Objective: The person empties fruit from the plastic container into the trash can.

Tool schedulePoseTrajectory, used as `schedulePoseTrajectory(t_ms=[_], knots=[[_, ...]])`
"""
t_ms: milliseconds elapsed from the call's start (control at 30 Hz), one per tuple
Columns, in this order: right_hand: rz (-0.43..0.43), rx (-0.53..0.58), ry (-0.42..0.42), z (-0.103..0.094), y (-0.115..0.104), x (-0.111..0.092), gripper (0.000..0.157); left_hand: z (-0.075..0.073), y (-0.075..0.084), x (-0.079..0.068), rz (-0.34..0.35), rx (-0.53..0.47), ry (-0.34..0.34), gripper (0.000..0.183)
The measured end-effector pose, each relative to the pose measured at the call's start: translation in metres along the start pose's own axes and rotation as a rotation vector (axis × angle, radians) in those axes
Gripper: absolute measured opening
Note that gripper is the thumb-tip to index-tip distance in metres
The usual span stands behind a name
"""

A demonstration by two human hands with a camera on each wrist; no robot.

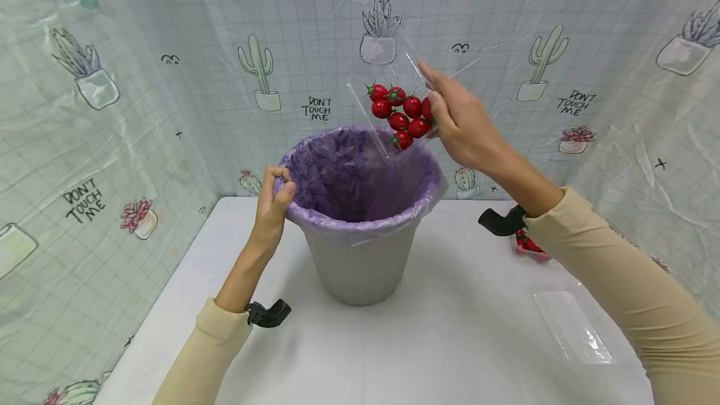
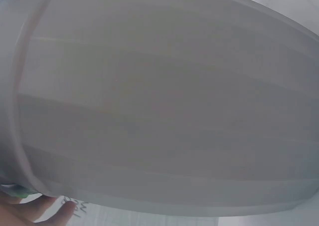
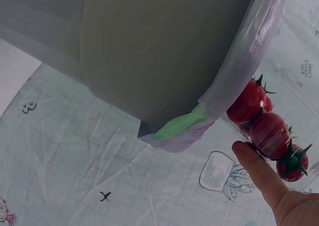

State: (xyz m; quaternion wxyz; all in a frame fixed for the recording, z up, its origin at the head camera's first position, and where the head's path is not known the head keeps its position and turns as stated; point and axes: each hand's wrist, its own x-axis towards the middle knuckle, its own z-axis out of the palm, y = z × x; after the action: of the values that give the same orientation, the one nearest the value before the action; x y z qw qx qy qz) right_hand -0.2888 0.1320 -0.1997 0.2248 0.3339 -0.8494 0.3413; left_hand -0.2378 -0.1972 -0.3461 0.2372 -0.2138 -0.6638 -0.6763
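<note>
A pale grey bin (image 1: pixel 357 267) stands upright on the white table, with a purple bag (image 1: pixel 416 214) lining it and folded over its rim. My left hand (image 1: pixel 272 211) grips the rim at the left, thumb on the near side. Above the rim at the far right, my right hand (image 1: pixel 464 120) holds a clear plastic box (image 1: pixel 368 119) by its right edge. Several red cherry tomatoes (image 1: pixel 412 107) with green stalks lie in the tilted box. In the right wrist view, the tomatoes (image 3: pixel 269 133) show through the plastic beside one extended finger. The bin's bottom inside is hidden.
Partly behind my right forearm is another clear container (image 1: pixel 529 252) with red fruit. A clear plastic lid or tray (image 1: pixel 570 324) lies on the table (image 1: pixel 461 336) at the right. Cactus-printed sheeting (image 1: pixel 315 30) hangs close behind the bin and along both sides.
</note>
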Motion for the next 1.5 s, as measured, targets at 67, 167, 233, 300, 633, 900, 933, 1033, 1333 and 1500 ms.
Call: schedulePoseTrajectory(t_ms=[67,167,233,300,633,900,933,1033,1333,1500], knots=[[-0.005,-0.004,0.002,0.0010,0.0005,0.0001,0.053,-0.0004,-0.0005,-0.0004,0.000,-0.002,0.000,0.013],[-0.001,-0.010,0.003,0.0024,0.0014,-0.0003,0.053,-0.0007,-0.0013,-0.0006,-0.001,-0.005,0.000,0.012],[0.005,-0.016,0.003,0.0032,0.0022,-0.0004,0.053,-0.0008,-0.0018,-0.0008,-0.002,-0.008,-0.001,0.012],[0.004,-0.019,0.007,0.0038,0.0030,-0.0005,0.053,-0.0011,-0.0022,-0.0009,-0.001,-0.010,-0.002,0.012],[-0.023,-0.015,0.008,0.0032,0.0016,0.0025,0.053,-0.0014,-0.0015,0.0005,0.003,-0.030,0.003,0.014],[-0.035,-0.022,-0.003,0.0037,0.0003,0.0029,0.053,-0.0007,-0.0023,0.0011,0.007,-0.022,0.005,0.013],[-0.036,-0.018,-0.004,0.0040,0.0005,0.0026,0.053,-0.0008,-0.0029,0.0012,0.008,-0.021,0.005,0.013],[-0.039,-0.019,-0.002,0.0051,0.0014,0.0027,0.053,-0.0011,-0.0039,0.0014,0.009,-0.020,0.003,0.014],[-0.042,-0.026,-0.006,0.0071,0.0035,0.0018,0.053,-0.0016,-0.0043,0.0014,0.014,-0.017,0.007,0.014],[-0.044,-0.030,0.003,0.0074,0.0040,0.0015,0.053,-0.0010,-0.0049,0.0017,0.016,-0.018,0.005,0.014]])
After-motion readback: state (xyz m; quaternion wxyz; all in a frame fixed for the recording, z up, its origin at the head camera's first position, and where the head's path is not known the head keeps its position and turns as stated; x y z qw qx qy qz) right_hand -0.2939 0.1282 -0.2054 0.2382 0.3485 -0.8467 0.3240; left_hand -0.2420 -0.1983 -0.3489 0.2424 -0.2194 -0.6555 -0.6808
